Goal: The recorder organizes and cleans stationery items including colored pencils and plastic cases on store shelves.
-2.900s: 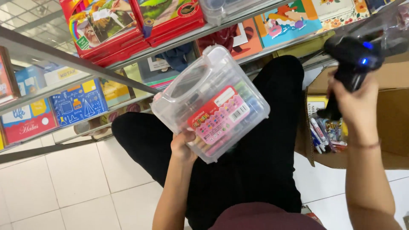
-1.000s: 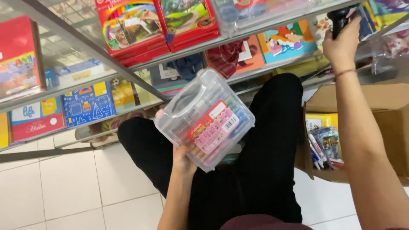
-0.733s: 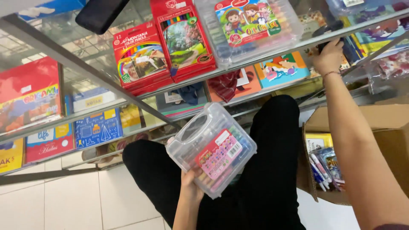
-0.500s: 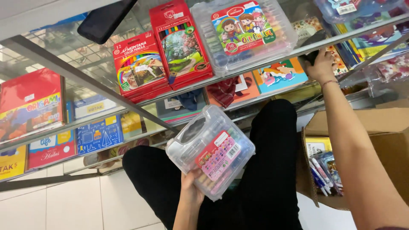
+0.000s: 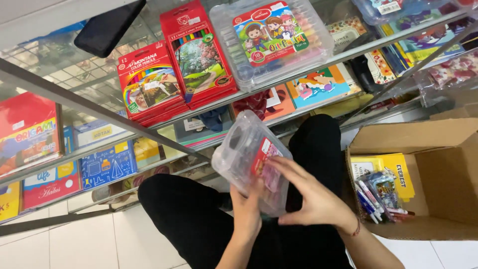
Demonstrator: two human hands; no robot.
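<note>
A clear plastic carry case (image 5: 242, 149) with a handle and a red-and-pink label sits tilted above my lap. My left hand (image 5: 247, 214) grips it from underneath at its near end. My right hand (image 5: 311, 199) lies against the case's right side, fingers spread over the label. Coloured sticks show faintly through the plastic. Both hands are in front of the glass shelves, over my black trousers (image 5: 199, 224).
Glass shelves (image 5: 99, 107) carry red pencil boxes (image 5: 149, 82), a large clear crayon case (image 5: 271, 40), a dark flat device (image 5: 107, 25) and paper packs below. An open cardboard box (image 5: 428, 179) with pens and yellow packs stands at the right on the white tiled floor (image 5: 74, 244).
My right hand came down from the upper shelf at the right, without the black scanner, and now rests on the clear case. The case has tilted more on edge.
</note>
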